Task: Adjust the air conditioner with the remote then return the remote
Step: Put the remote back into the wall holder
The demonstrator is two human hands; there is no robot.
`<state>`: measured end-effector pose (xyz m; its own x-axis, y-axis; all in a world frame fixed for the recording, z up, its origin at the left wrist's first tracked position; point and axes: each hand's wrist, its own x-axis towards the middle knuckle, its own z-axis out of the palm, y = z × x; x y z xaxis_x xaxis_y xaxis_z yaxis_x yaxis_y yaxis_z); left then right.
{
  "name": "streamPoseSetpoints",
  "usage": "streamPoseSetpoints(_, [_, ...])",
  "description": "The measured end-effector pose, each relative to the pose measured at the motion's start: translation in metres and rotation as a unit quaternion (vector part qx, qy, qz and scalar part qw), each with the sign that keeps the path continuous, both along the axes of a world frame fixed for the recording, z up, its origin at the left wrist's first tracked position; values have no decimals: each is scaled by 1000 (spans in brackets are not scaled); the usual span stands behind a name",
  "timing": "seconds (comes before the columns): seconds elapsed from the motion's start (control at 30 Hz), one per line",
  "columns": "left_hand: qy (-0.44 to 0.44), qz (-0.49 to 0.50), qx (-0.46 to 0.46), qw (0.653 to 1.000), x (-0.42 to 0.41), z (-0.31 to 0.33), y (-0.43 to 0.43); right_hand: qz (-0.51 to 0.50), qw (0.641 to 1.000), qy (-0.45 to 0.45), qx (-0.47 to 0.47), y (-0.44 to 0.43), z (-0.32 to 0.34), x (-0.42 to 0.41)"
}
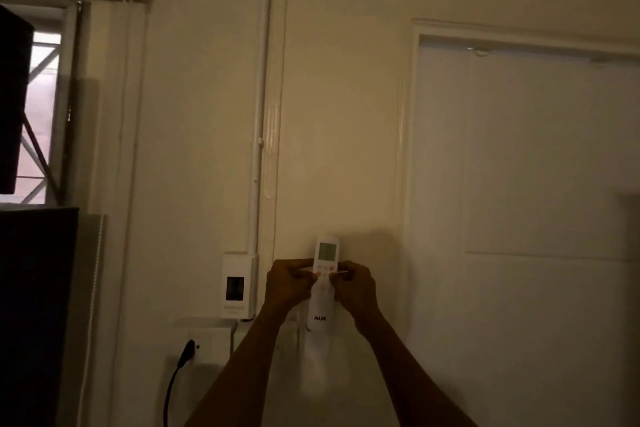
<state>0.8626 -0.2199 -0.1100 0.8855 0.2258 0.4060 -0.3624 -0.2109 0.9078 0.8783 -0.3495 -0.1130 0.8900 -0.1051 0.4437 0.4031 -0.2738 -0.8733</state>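
A white AUX remote (322, 288) with a lit green screen stands upright against the cream wall at lower centre. My left hand (287, 286) grips its left side and my right hand (355, 291) grips its right side, with fingers over the button area. Directly below the remote a white wall holder (317, 364) shows; whether the remote's lower end sits in it I cannot tell. The air conditioner is not in view.
A white switch box with a dark window (236, 284) hangs left of the remote under a vertical white conduit (258, 149). A black plug (188, 352) sits in a socket lower left. A white door (536, 184) fills the right; a window (40, 107) and dark furniture are far left.
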Motion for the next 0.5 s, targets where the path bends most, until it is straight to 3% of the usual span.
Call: streamPoseSetpoints(0.5, [-17, 86, 118, 989, 20, -15, 11, -27, 996, -60, -54, 12, -24, 22])
